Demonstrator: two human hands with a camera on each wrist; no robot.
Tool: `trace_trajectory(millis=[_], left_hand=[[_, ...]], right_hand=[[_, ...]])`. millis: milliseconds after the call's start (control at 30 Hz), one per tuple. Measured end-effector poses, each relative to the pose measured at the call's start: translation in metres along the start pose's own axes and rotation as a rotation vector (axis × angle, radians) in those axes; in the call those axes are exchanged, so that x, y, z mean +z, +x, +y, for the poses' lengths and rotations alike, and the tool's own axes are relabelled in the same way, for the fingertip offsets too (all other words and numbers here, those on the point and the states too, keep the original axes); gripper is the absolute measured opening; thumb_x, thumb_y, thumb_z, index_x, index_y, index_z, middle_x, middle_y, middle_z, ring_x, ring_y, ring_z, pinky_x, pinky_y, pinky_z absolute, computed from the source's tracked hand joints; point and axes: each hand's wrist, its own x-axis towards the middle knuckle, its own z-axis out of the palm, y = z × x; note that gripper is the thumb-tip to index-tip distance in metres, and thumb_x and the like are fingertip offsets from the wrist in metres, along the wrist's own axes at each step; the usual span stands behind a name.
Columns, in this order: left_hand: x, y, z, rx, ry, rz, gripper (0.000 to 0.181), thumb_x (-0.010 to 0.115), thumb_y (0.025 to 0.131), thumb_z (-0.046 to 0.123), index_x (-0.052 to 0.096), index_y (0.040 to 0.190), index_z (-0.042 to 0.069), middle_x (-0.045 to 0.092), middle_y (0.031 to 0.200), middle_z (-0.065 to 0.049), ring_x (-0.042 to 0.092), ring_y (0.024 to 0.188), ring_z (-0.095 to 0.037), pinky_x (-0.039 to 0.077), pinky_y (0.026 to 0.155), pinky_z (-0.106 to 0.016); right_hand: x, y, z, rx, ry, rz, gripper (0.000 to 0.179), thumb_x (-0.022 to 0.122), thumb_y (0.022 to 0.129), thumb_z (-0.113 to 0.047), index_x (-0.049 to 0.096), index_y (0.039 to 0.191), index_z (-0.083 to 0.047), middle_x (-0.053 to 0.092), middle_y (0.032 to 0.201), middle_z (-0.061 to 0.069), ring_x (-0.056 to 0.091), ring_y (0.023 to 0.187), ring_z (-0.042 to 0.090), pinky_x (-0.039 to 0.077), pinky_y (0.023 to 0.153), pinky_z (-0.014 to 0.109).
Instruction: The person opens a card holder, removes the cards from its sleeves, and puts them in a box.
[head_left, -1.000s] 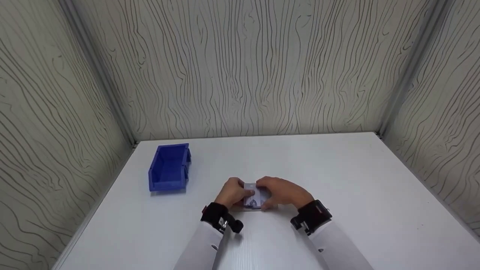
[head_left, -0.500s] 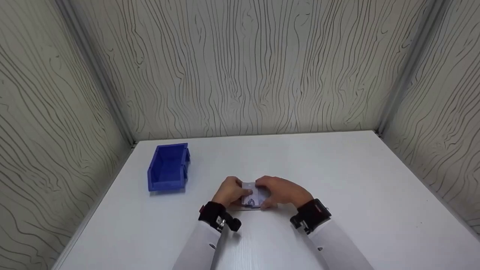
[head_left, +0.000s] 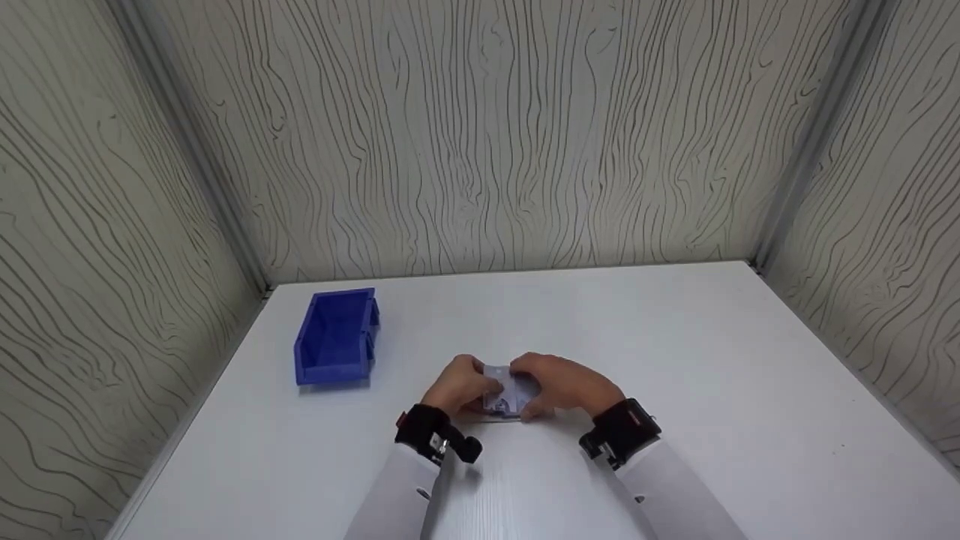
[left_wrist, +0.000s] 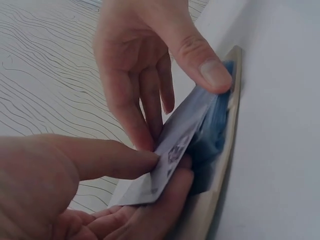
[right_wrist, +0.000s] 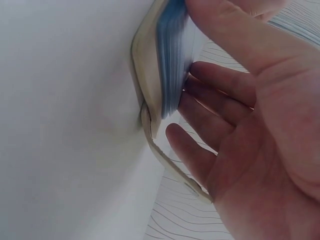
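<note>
My left hand pinches a pale printed card, thumb on its face and a finger beneath. The card lies slantwise over a stack of clear bluish sleeves inside a cream-covered card holder. My right hand holds the sleeve stack across, with the thumb at its near edge and fingertips at the far edge. In the right wrist view a cream strap sticks out from the cover under the right fingers. The left part of the holder is hidden behind my left hand.
A blue open-fronted plastic bin stands on the white table, left of and behind the hands. Wood-grain panels wall in the table at the back and both sides.
My left hand has shifted very slightly left with the card. The right hand keeps its hold in nearly the same place.
</note>
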Motion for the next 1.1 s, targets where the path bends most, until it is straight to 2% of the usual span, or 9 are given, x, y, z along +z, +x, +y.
trace_trajectory(millis=[233,333,467,567,733,833,933,1033,1100], left_hand=[[-0.006,-0.001,0.004,0.001,-0.002,0.008,0.039,0.082,0.085,0.010,0.064,0.117,-0.002,0.070,0.114,-0.014,0.065,0.097,-0.023,0.054,0.075,-0.028],[-0.011,-0.002,0.005,0.029,0.033,0.015,0.038,0.080,0.084,0.009,0.064,0.117,-0.002,0.070,0.113,-0.013,0.063,0.097,-0.022,0.052,0.075,-0.028],[-0.024,-0.003,0.008,0.064,0.116,0.030,0.037,0.079,0.085,0.009,0.064,0.117,-0.003,0.071,0.110,-0.014,0.065,0.090,-0.021,0.054,0.070,-0.027],[-0.037,-0.005,0.011,0.060,0.099,0.026,0.037,0.077,0.087,0.005,0.064,0.120,-0.005,0.073,0.112,-0.018,0.071,0.086,-0.023,0.062,0.068,-0.030],[-0.076,-0.010,0.016,0.067,0.074,0.078,0.040,0.071,0.088,-0.002,0.065,0.128,-0.007,0.073,0.112,-0.023,0.074,0.089,-0.026,0.066,0.066,-0.033],[-0.108,-0.017,0.014,0.082,0.125,0.133,0.042,0.066,0.090,-0.001,0.068,0.132,-0.004,0.074,0.116,-0.024,0.072,0.093,-0.026,0.065,0.067,-0.033],[-0.140,-0.030,0.010,0.081,0.208,0.182,0.044,0.063,0.094,0.002,0.069,0.138,-0.001,0.074,0.126,-0.024,0.071,0.100,-0.027,0.063,0.078,-0.038],[-0.169,-0.042,0.005,0.103,0.305,0.277,0.037,0.063,0.099,0.008,0.073,0.134,-0.001,0.076,0.128,-0.023,0.073,0.105,-0.032,0.061,0.090,-0.047],[-0.184,-0.047,0.000,0.132,0.398,0.389,0.032,0.062,0.101,0.006,0.077,0.128,-0.001,0.078,0.126,-0.024,0.075,0.109,-0.038,0.060,0.096,-0.055]], right_hand=[[0.000,0.002,0.003,-0.007,-0.004,0.000,0.072,0.095,0.084,-0.020,0.063,0.146,-0.008,0.067,0.144,0.009,0.063,0.125,0.023,0.054,0.112,0.051],[0.001,0.001,0.004,-0.007,-0.004,-0.001,0.071,0.096,0.083,-0.020,0.063,0.146,-0.007,0.068,0.142,0.009,0.063,0.123,0.023,0.054,0.112,0.051],[0.001,-0.001,0.005,-0.007,-0.005,0.003,0.072,0.096,0.083,-0.020,0.063,0.146,-0.006,0.068,0.143,0.010,0.065,0.124,0.024,0.054,0.112,0.051],[0.001,-0.003,0.004,0.009,-0.010,0.006,0.072,0.095,0.084,-0.019,0.062,0.147,-0.006,0.068,0.144,0.010,0.064,0.125,0.024,0.054,0.113,0.051],[0.000,-0.006,0.002,0.035,0.002,0.003,0.074,0.095,0.084,-0.019,0.061,0.149,-0.007,0.066,0.146,0.011,0.063,0.123,0.024,0.055,0.113,0.052],[0.001,-0.006,0.002,0.018,0.005,0.004,0.074,0.095,0.085,-0.020,0.061,0.149,-0.007,0.066,0.146,0.011,0.062,0.120,0.024,0.055,0.110,0.052],[0.001,-0.006,0.001,-0.021,-0.006,0.007,0.072,0.095,0.084,-0.020,0.062,0.147,-0.005,0.067,0.144,0.011,0.062,0.118,0.023,0.056,0.107,0.049],[0.000,-0.005,0.000,-0.054,-0.012,0.007,0.071,0.094,0.085,-0.019,0.062,0.146,-0.004,0.067,0.144,0.011,0.063,0.118,0.024,0.056,0.106,0.049],[-0.001,-0.005,-0.002,-0.059,-0.012,0.004,0.071,0.094,0.085,-0.019,0.062,0.146,-0.004,0.067,0.144,0.012,0.063,0.118,0.024,0.056,0.106,0.049]])
